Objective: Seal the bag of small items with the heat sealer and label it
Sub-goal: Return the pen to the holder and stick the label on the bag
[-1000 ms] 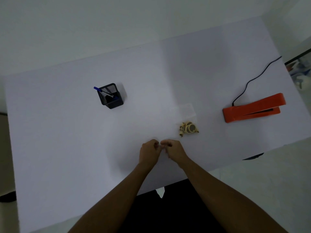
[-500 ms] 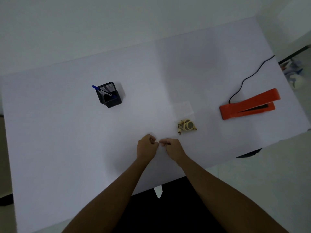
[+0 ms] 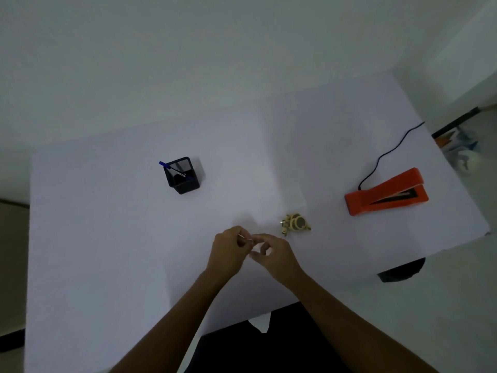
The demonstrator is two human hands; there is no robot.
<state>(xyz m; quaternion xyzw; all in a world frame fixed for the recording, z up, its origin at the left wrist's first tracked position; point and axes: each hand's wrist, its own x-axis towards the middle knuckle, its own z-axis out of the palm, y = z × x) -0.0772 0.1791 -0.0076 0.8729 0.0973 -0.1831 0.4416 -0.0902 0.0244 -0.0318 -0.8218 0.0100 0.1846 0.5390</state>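
Observation:
My left hand (image 3: 228,251) pinches a small thin pale piece, which looks like a label (image 3: 244,237), just above the table's front middle. My right hand (image 3: 277,255) is curled beside it, thumb and forefinger bent close to the piece; whether they grip it is unclear. The clear bag of small yellowish items (image 3: 295,223) lies flat on the table just right of my hands, untouched. The orange heat sealer (image 3: 384,193) sits far right with its jaw raised and a black cord running back from it.
A black mesh pen holder (image 3: 183,175) with a blue pen stands at the left middle of the white table (image 3: 107,238). The table's right edge is close beyond the sealer, with clutter on the floor there.
My hands have drawn slightly apart: the right hand has turned and dropped lower, while the left still pinches the pale piece. My view has tilted, so everything sits lower in frame.

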